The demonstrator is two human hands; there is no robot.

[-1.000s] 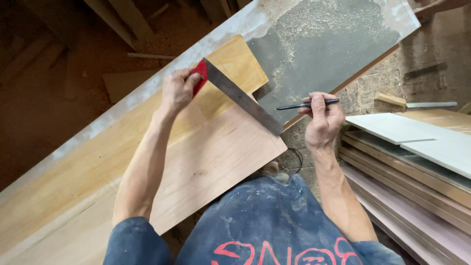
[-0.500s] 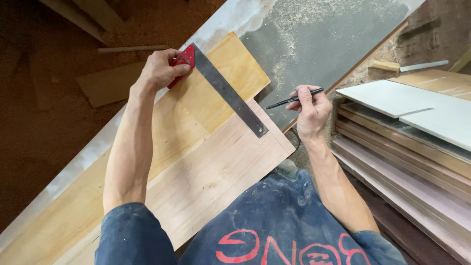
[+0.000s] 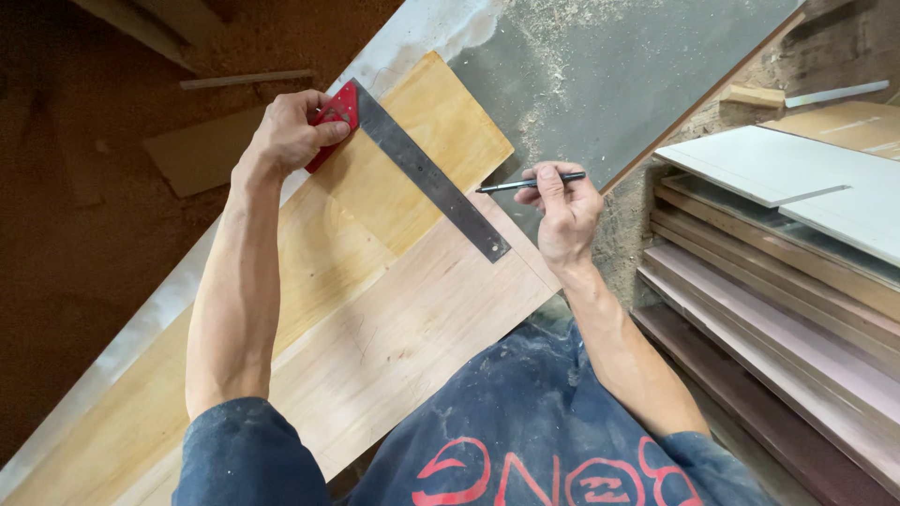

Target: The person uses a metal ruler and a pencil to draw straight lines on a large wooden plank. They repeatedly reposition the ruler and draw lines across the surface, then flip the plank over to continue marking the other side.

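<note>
We hold a square across two boards, pen raised off to the side.

Our left hand point(image 3: 291, 131) is closed on the red stock point(image 3: 335, 119) of the square, pressed against the far edge of the yellow board point(image 3: 412, 159), which lies on the wider pale board point(image 3: 394, 328). The steel blade point(image 3: 431, 183) runs diagonally across the yellow board and ends just past its near edge, on the pale board close to that board's right corner. Our right hand point(image 3: 562, 211) grips a black pen point(image 3: 530, 184), tip pointing toward the blade but clear of it, hovering past the pale board's right edge over the grey, sawdust-strewn bench point(image 3: 619, 84). Stacked panels point(image 3: 778, 244) crowd the right side.
</note>
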